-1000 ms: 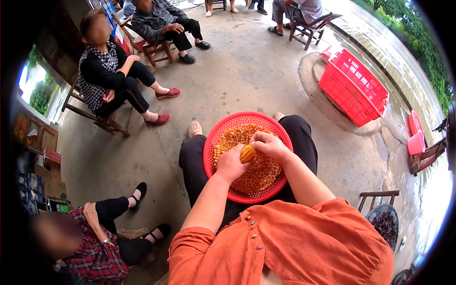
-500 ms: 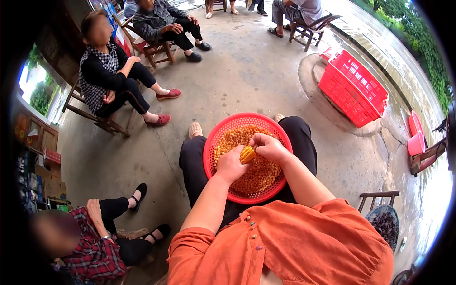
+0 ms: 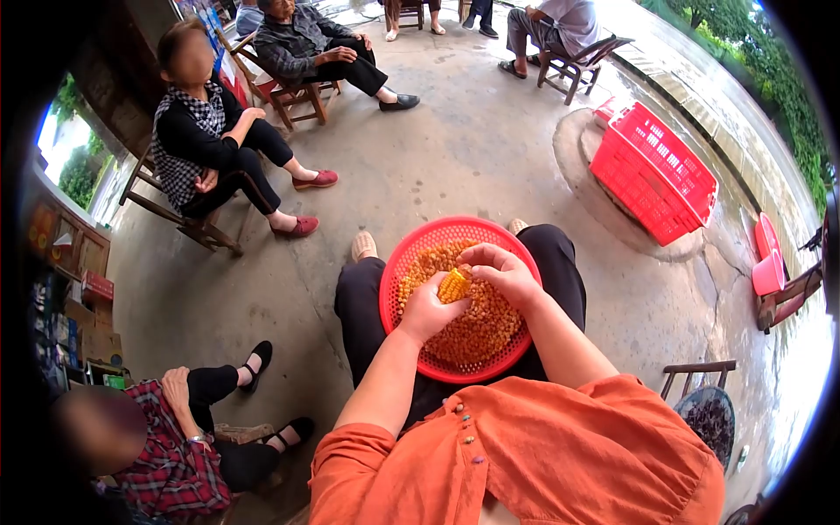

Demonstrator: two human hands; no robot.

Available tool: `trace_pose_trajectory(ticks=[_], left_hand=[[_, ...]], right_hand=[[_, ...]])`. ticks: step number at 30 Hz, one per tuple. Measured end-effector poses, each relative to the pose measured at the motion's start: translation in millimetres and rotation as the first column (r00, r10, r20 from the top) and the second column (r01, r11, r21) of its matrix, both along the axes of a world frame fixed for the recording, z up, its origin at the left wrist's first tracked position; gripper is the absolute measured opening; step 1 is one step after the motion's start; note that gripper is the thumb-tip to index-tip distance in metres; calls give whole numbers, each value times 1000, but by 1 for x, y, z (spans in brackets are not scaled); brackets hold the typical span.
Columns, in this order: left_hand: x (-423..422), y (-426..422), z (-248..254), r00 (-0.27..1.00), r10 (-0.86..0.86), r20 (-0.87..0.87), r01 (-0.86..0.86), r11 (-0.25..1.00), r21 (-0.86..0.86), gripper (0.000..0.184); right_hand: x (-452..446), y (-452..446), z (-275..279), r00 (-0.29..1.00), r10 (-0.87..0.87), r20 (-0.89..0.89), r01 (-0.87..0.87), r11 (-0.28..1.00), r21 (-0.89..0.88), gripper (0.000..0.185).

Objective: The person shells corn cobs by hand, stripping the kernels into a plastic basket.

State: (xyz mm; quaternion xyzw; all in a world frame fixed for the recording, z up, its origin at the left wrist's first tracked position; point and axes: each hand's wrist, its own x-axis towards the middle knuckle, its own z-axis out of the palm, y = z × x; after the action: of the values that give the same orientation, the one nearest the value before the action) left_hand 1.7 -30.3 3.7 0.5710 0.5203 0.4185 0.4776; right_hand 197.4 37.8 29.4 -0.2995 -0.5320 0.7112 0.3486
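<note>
My left hand [image 3: 428,312] is wrapped round a yellow corn cob [image 3: 453,286], which is tilted over the basket. Curled at the cob's upper right end is my right hand [image 3: 506,273], its thumb and fingers against the kernels; the exact contact is partly hidden. Below both hands, a round red plastic basket [image 3: 461,375] with a perforated rim rests on my lap between my knees. Loose orange-yellow corn kernels [image 3: 477,337] cover its bottom.
A person in a checked vest [image 3: 210,144] sits at the left, and another in a plaid shirt [image 3: 171,446] sits nearer. More seated people are at the back. Stacked red crates [image 3: 656,171] stand at the right, near a pink bucket [image 3: 768,274] and a dark-filled basin [image 3: 707,418].
My right hand has lifted and opened slightly at the cob's end, while my left hand keeps hold. The view has shifted slightly. A seated person at the back has moved a foot.
</note>
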Motion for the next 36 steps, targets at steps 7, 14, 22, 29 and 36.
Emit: trace_pose_trajectory(ticks=[7,14,22,29,36], left_hand=[[2,-6,23,950,45,-309,-16,995,96,50],[4,-7,19,866,150,-476,16,945,327,45],[6,-8,18,855,142,-499,31,947,321,43],[3,-10,24,863,174,-475,-1,940,342,43],[1,-8,20,895,171,-411,-27,942,335,47]], right_hand=[[-1,-9,9,991,-49,121,24,979,204,25],[2,-15,33,895,-309,323,-72,613,787,15],[-1,-17,34,910,-319,266,-5,633,774,10],[73,16,52,651,-753,94,478,503,720,5],[207,24,5,83,-879,470,-58,467,882,9]])
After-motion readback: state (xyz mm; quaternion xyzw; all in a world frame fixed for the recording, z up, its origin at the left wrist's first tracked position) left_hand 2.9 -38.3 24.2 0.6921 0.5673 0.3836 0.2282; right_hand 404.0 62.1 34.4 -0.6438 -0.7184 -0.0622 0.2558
